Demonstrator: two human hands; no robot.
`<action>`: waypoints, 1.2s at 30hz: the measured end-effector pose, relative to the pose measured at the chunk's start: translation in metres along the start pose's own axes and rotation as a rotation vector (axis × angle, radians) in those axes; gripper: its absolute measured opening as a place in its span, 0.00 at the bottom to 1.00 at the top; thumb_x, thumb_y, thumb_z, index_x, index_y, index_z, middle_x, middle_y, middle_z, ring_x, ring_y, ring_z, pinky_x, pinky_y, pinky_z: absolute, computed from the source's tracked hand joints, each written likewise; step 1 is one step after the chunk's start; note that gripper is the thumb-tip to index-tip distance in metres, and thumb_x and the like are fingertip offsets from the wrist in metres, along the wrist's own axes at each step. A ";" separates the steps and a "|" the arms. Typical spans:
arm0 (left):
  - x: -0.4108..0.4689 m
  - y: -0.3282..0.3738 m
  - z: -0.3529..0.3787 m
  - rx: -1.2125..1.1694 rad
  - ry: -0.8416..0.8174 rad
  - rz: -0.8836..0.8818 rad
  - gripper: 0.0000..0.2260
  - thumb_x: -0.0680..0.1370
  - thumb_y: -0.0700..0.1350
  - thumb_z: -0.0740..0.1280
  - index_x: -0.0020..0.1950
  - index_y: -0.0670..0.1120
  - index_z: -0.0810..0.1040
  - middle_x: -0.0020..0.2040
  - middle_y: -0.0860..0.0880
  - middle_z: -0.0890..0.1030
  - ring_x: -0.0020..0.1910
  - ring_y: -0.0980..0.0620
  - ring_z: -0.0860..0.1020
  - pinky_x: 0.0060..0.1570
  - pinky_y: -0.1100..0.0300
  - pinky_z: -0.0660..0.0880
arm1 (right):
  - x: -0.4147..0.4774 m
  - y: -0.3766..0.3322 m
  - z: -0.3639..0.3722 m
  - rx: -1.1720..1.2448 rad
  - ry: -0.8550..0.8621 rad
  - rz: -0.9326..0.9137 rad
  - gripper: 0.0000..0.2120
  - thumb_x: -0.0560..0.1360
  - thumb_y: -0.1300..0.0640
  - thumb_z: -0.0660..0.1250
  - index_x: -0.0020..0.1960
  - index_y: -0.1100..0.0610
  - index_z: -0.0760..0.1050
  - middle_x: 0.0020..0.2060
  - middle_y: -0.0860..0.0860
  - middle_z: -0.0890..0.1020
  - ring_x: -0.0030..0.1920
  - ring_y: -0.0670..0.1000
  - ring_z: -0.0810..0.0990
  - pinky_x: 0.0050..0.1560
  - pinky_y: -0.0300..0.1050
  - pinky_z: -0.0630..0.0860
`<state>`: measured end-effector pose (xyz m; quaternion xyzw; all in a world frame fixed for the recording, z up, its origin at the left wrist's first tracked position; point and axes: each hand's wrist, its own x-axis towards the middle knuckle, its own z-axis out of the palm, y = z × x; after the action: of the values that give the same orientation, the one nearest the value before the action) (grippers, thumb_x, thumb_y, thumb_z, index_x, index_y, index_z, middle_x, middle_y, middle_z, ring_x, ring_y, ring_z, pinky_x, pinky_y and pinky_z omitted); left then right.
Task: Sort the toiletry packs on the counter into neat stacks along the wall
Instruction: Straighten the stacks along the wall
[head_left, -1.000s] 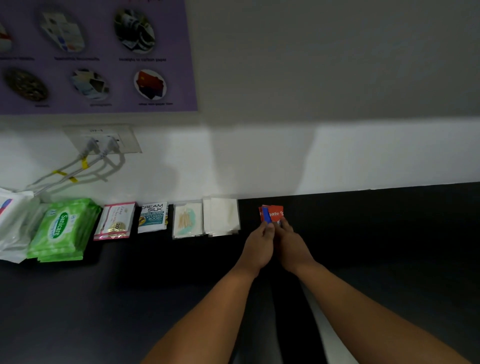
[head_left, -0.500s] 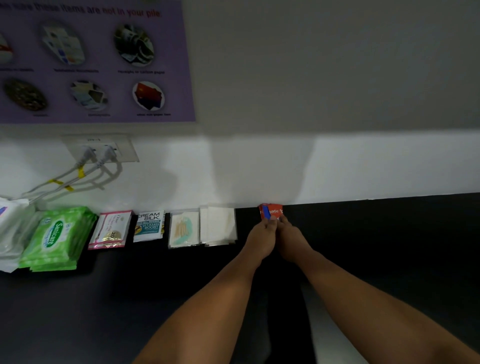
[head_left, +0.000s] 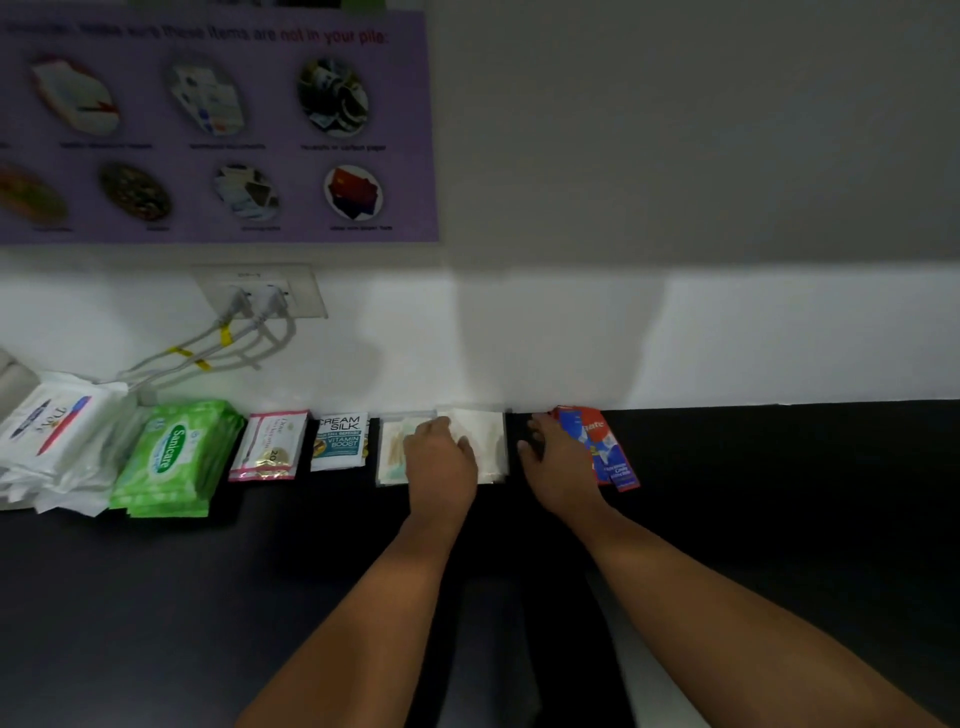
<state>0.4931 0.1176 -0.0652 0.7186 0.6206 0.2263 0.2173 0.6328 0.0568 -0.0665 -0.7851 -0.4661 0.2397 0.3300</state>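
The red toothpaste sachets (head_left: 605, 447) lay touching the right hand (head_left: 561, 467) on its outer side, fanned, their long axis running from the wall (head_left: 727, 338) toward the person, slightly slanted; the right hand was nearer and covered their inner edge, its grip impossible to tell; the left hand (head_left: 441, 462) rested flat and relaxed on the pale packs (head_left: 485, 436); "gate" showed on the sachets; beyond the left hand, a conditioner sachet (head_left: 338, 441) read "CREAM SILK VITAMIN BOOST"; the green wipes (head_left: 169, 454) read "Sanicare".

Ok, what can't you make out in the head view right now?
Head view:
Pale sachets: middle hidden under left hand.
Toothpaste sachets: left part and brand name covered by right hand; grip unclear.
White packs: cut off by left edge.
Poster captions: blurred.
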 end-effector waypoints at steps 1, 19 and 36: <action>0.005 -0.004 -0.002 0.068 -0.038 -0.019 0.16 0.80 0.43 0.63 0.66 0.38 0.75 0.62 0.39 0.78 0.62 0.40 0.74 0.63 0.53 0.66 | 0.004 -0.004 0.007 0.060 -0.045 0.077 0.22 0.79 0.58 0.65 0.71 0.62 0.69 0.66 0.56 0.77 0.65 0.56 0.76 0.66 0.47 0.71; 0.016 0.006 0.014 0.097 -0.268 -0.169 0.09 0.78 0.42 0.66 0.55 0.39 0.80 0.54 0.41 0.83 0.54 0.43 0.82 0.48 0.56 0.76 | 0.024 -0.025 0.025 0.193 -0.180 0.272 0.15 0.76 0.68 0.57 0.58 0.64 0.78 0.52 0.59 0.82 0.45 0.54 0.80 0.40 0.39 0.74; -0.048 -0.003 0.036 -0.233 -0.091 -0.010 0.06 0.75 0.39 0.66 0.48 0.38 0.80 0.44 0.39 0.83 0.44 0.39 0.82 0.41 0.54 0.75 | -0.033 0.011 0.017 -0.015 -0.055 0.139 0.11 0.81 0.57 0.60 0.60 0.60 0.75 0.60 0.56 0.79 0.63 0.55 0.78 0.64 0.51 0.76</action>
<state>0.5063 0.0691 -0.0986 0.6948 0.5831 0.2630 0.3286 0.6126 0.0289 -0.0838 -0.8109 -0.4214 0.2802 0.2939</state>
